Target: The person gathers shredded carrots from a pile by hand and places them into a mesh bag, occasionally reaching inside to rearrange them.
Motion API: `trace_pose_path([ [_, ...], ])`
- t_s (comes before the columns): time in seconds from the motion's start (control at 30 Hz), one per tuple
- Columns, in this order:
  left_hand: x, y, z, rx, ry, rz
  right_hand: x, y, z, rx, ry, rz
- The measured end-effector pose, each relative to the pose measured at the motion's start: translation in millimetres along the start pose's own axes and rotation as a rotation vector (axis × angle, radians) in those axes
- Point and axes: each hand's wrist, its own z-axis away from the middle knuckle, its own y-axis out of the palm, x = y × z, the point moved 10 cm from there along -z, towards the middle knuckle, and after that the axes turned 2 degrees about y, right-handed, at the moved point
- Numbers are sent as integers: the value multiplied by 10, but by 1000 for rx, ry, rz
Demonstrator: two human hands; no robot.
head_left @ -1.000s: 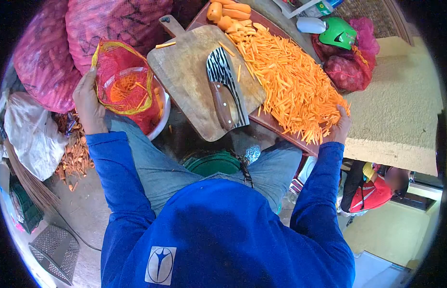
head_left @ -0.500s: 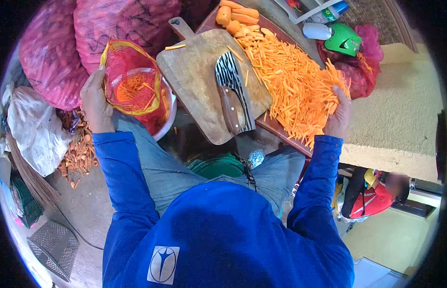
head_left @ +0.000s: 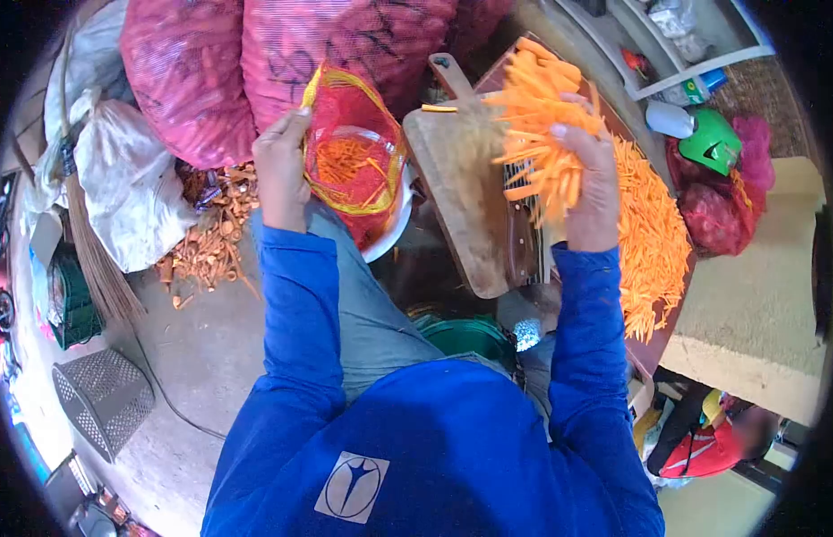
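My left hand (head_left: 284, 161) grips the yellow-edged rim of a red mesh bag (head_left: 345, 100) and holds its mouth wide. Some carrot strips (head_left: 349, 163) lie inside the bag, which sits in a white tub (head_left: 400, 217). My right hand (head_left: 591, 174) is closed around a big bunch of carrot strips (head_left: 543, 121), raised over the wooden cutting board (head_left: 448, 179). Under that bunch a knife (head_left: 521, 242) lies on the board, its blade mostly hidden. To the right, a pile of carrot strips (head_left: 653, 242) spreads over a reddish-brown table (head_left: 653, 345).
Full pink mesh sacks (head_left: 345, 54) stand behind the bag. Carrot peelings (head_left: 215, 237) litter the floor at left, near a broom (head_left: 89, 242) and a grey basket (head_left: 103, 403). Between my legs is a green tub (head_left: 465, 338). A person in red (head_left: 703, 452) is at far right.
My right hand has lifted a bunch of carrot strips off the pile and carried it left over the board. My left hand still holds the bag's rim. The view has shifted.
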Motion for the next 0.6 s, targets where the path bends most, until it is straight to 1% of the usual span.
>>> trace_pose_path([
  [0.03, -6, -6, 2, -5, 5, -6, -83, 134, -4, 3, 0, -3],
  [0.1, -5, -14, -11, 6, 6, -3, -398, 488, -26, 143, 141, -72],
  [0.13, 32, -21, -20, 12, -17, 25, -512, 583, -48, 146, 140, -73],
  [0.2, 74, -39, -33, 13, -36, 55, -898, 909, -49, 292, 264, -72],
  [0.23, 70, -38, -36, 13, -23, 72, -1016, 1043, -61, 296, 265, -72],
  [0.3, 56, -53, -40, 10, -7, 88, -1334, 1371, -58, 299, 408, -376],
  [0.33, 51, -93, -40, -18, -6, 77, -1477, 1491, -103, 303, 408, -376],
  [0.4, 37, -147, -40, -45, -6, 63, -1900, 1667, -186, 272, 521, -434],
  [0.43, 30, -175, -40, -59, -9, 62, -2048, 1748, -238, 272, 522, -435],
  [0.5, 36, -210, -42, -72, -13, 60, -2379, 1798, -338, 168, 571, -446],
  [0.53, 13, -238, -46, -93, 25, 21, -2485, 1848, -376, 166, 573, -448],
  [0.57, -10, -272, -47, -116, 63, -17, -2582, 1844, -424, 138, 548, -384],
  [0.6, 5, -284, -50, -117, 58, -19, -2688, 1808, -469, 108, 525, -319],
])
